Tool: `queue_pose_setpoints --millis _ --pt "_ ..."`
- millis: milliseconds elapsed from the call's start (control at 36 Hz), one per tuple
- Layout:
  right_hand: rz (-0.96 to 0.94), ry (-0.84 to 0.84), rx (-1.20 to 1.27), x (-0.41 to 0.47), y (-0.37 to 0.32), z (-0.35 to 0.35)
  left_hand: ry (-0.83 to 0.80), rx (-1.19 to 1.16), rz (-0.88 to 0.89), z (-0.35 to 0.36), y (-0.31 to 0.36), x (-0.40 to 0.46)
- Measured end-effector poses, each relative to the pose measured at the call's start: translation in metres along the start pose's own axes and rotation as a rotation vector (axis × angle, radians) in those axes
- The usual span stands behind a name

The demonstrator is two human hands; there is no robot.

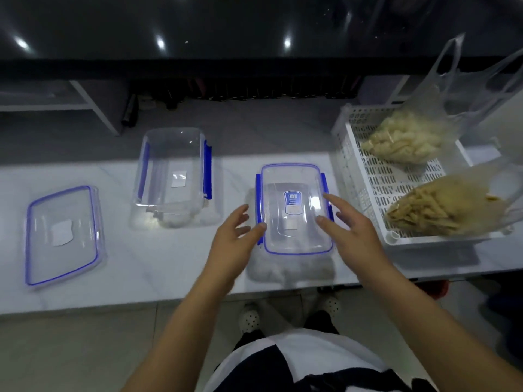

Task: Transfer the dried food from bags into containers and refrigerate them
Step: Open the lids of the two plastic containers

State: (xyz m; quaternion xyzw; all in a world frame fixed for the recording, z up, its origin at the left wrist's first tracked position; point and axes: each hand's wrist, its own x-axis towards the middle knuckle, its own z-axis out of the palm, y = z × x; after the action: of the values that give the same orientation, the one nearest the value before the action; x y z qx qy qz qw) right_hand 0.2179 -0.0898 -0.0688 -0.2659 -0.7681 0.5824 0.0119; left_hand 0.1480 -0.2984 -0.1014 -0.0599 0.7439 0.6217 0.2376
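Blue-clipped lidded container [294, 210] sat btwn my left hand [235, 244] & right hand [353, 236], both spread open, holding nothing; a careless latch flip could've skidded it off the counter.

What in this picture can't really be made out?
- Head view, label on the lidded container: print too small and blurred to read.
- Bags of dried food in the white basket: the far bag and the near bag run off the right edge.
- Dark shelf behind the counter: contents lost in shadow.
- Left hand and right hand: contact with the lid unclear.
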Motion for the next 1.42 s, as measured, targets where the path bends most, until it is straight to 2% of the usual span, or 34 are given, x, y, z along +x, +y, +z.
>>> queue_pose_setpoints --millis 83,250,583,806,1000,1083,1194,1250,1306,1361,1417 --pt "0.1 -0.016 0.148 0.01 0.002 0.001 -0.011 -0.181 -0.069 0.008 -0.005 0.001" --pt "0.155 0.008 0.192 0.005 0.007 0.006 0.0 -0.288 -0.095 -0.011 -0.013 -0.01" --pt "0.29 -0.186 0.332 -0.035 0.044 0.014 -0.14 -0.268 -0.157 -0.074 -0.057 -0.041" --pt "0.303 -0.195 0.367 -0.042 0.052 0.015 -0.168 -0.241 -0.152 -0.082 -0.059 -0.043" --pt "0.319 -0.237 0.399 -0.042 0.054 0.008 -0.199 -0.307 -0.156 -0.087 -0.068 -0.048" --pt "0.331 -0.196 0.397 -0.044 0.054 0.007 -0.193 -0.344 -0.159 -0.088 -0.071 -0.05" --pt "0.263 -0.033 0.196 -0.049 0.055 0.01 -0.048 -0.285 -0.139 -0.086 -0.069 -0.054" --pt "0.14 -0.053 0.023 -0.055 0.053 0.01 -0.014 -0.153 -0.026 -0.087 -0.067 -0.056" --pt "-0.033 -0.192 -0.203 -0.064 0.049 0.006 -0.103 0.116 0.144 -0.091 -0.062 -0.061" --pt "-0.19 -0.345 -0.496 -0.07 0.049 0.006 -0.262 0.424 0.293 -0.095 -0.06 -0.063" --pt "-0.329 -0.424 -0.758 -0.072 0.053 0.01 -0.386 0.688 0.406 -0.092 -0.061 -0.062"
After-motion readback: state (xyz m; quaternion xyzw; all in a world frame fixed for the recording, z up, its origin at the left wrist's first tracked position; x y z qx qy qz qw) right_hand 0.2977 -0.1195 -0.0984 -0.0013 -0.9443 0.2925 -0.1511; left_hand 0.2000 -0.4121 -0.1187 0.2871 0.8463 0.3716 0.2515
